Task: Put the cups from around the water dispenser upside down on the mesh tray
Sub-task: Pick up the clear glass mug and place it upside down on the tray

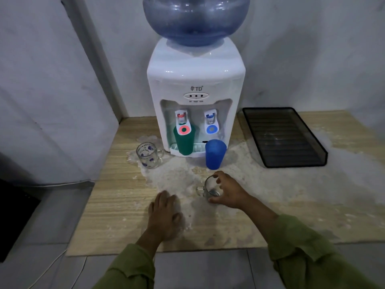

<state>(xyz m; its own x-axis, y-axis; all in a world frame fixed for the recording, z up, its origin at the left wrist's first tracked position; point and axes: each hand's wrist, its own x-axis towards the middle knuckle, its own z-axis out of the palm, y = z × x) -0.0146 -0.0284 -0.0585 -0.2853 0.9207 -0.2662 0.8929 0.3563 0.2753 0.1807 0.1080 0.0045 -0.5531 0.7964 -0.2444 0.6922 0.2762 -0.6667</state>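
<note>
Worn wooden counter (116,207) by a grey wall. Big water dispenser (195,97), empty mesh tray (284,137) to its right, nothing on it yet. Green cup (184,142), blue cup (215,154), spotted glass mug (148,155) waiting. Right hand (228,191) curled round small glass mug (209,187); left hand (165,214) flat, fingers together. First cup step, probably: lift, flip, carry right to tray.

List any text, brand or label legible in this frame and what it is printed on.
"TD", with a small logo mark before it: on the front of the white water dispenser, above its three indicator lights.
Tiny captions under those lights: too small to read.
Print on the clear glass mug left of the dispenser: blurred, unreadable.
</note>
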